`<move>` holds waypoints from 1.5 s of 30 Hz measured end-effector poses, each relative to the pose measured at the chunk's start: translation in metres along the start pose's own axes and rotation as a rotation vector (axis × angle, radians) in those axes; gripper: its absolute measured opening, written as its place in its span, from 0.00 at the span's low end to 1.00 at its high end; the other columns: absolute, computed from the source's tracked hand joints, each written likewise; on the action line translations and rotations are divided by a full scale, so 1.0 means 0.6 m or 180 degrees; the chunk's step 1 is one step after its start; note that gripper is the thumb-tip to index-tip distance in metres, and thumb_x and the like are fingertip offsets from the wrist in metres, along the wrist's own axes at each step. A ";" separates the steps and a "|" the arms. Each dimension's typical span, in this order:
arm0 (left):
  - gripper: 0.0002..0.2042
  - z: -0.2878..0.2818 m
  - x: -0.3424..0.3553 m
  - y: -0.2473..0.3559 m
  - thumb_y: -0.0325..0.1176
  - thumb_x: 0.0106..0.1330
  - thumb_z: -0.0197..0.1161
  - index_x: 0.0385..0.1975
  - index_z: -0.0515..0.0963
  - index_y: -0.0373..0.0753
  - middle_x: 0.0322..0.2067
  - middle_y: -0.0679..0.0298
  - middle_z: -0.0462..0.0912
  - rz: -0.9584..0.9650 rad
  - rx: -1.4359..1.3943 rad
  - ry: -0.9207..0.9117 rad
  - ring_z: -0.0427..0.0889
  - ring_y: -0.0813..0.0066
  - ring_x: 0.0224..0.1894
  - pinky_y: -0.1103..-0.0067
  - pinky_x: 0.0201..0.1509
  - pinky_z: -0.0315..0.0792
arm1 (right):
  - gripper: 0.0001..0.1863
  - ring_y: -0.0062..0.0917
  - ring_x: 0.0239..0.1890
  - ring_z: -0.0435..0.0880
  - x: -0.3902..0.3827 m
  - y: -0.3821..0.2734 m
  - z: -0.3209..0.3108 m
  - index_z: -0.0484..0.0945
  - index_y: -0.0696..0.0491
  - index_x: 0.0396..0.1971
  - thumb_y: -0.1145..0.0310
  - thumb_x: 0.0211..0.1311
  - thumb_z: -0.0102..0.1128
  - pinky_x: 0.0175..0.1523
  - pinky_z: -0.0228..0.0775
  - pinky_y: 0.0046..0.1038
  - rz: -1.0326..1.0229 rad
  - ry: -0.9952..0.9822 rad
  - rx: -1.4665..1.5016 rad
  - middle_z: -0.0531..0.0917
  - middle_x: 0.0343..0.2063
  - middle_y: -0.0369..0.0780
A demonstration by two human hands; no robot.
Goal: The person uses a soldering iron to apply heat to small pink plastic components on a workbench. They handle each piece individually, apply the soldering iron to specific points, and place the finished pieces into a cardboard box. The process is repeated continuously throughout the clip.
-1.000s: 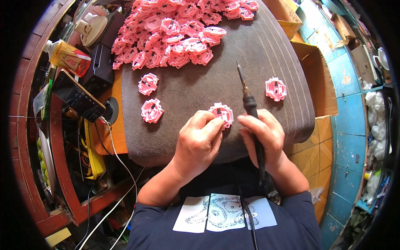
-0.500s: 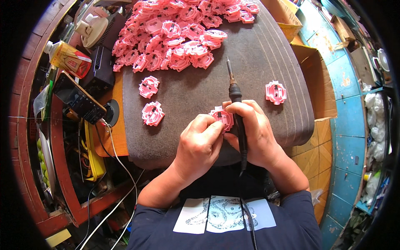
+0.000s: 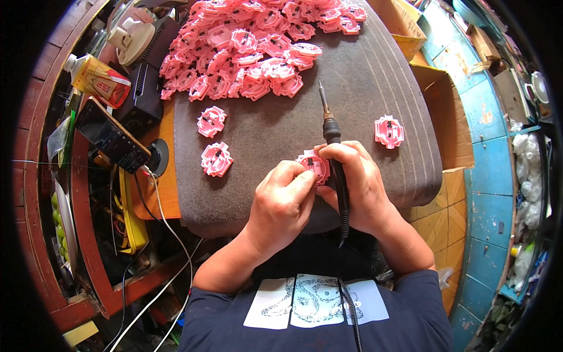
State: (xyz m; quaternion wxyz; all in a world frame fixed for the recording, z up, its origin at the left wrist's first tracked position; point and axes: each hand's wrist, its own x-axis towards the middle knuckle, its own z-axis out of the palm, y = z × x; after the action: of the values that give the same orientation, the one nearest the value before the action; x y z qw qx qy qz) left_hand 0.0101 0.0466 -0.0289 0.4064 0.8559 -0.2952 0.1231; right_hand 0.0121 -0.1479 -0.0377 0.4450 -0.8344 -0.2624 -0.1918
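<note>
Desk (image 3: 264, 126), near edge: left hand (image 3: 281, 196) pinches pink piece (image 3: 316, 165) face-up, presumably keeping its middle reachable. Right hand (image 3: 363, 188) grasps soldering iron (image 3: 332, 134), tip aimed away, likely to spare both hands; fingertips seemingly touch the piece. Two loose pieces (image 3: 217, 159) near left edge, single piece (image 3: 389, 131) toward right; heap (image 3: 252, 53) at far edge.

Pink pile (image 3: 234, 56) cut off above, held pink part (image 3: 317, 166) partly hidden by left fingers (image 3: 287, 172)

Pile (image 3: 246, 56) at bench's (image 3: 346, 64) far end

Before it: 2 left parts (image 3: 216, 159), 1 right part (image 3: 389, 132). Nearest: held part (image 3: 317, 167) in left grip (image 3: 281, 196), iron (image 3: 332, 134) in right grip (image 3: 360, 188). Phone (image 3: 114, 135) left of bench, bottle (image 3: 101, 82) behind phone; box (image 3: 443, 111) right.
</note>
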 end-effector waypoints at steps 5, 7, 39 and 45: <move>0.11 -0.001 0.001 0.001 0.17 0.60 0.70 0.42 0.84 0.33 0.38 0.54 0.82 -0.0003 -0.0011 0.0005 0.86 0.55 0.36 0.68 0.40 0.81 | 0.31 0.47 0.48 0.82 -0.001 0.000 -0.001 0.74 0.57 0.58 0.76 0.51 0.74 0.56 0.74 0.44 0.0006 -0.0016 0.0030 0.84 0.43 0.47; 0.11 0.002 0.000 -0.001 0.17 0.60 0.70 0.42 0.84 0.33 0.38 0.54 0.82 0.0007 -0.0006 0.0020 0.86 0.55 0.36 0.68 0.40 0.81 | 0.32 0.47 0.48 0.82 -0.001 0.000 -0.001 0.74 0.57 0.58 0.76 0.51 0.74 0.56 0.74 0.44 0.0010 -0.0017 0.0043 0.84 0.44 0.47; 0.28 -0.053 -0.041 -0.006 0.21 0.54 0.76 0.58 0.78 0.32 0.55 0.49 0.75 0.0005 0.0302 -0.0118 0.83 0.51 0.49 0.65 0.52 0.80 | 0.27 0.47 0.43 0.83 -0.045 -0.031 0.015 0.74 0.54 0.56 0.76 0.57 0.74 0.50 0.76 0.46 -0.0439 0.0357 -0.0051 0.84 0.43 0.48; 0.21 -0.047 -0.038 -0.019 0.17 0.57 0.69 0.52 0.81 0.30 0.53 0.49 0.79 0.0124 0.0229 -0.0079 0.82 0.50 0.50 0.63 0.54 0.80 | 0.26 0.43 0.37 0.81 -0.022 -0.039 0.058 0.75 0.54 0.58 0.78 0.57 0.65 0.44 0.76 0.41 -0.0724 0.0169 -0.0396 0.82 0.41 0.47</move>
State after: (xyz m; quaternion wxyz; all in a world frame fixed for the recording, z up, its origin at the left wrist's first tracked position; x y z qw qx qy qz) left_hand 0.0000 0.0830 -0.0284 0.3692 0.8655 -0.3122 0.1309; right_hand -0.0098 -0.1114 -0.0484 0.3746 -0.8199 -0.3311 -0.2789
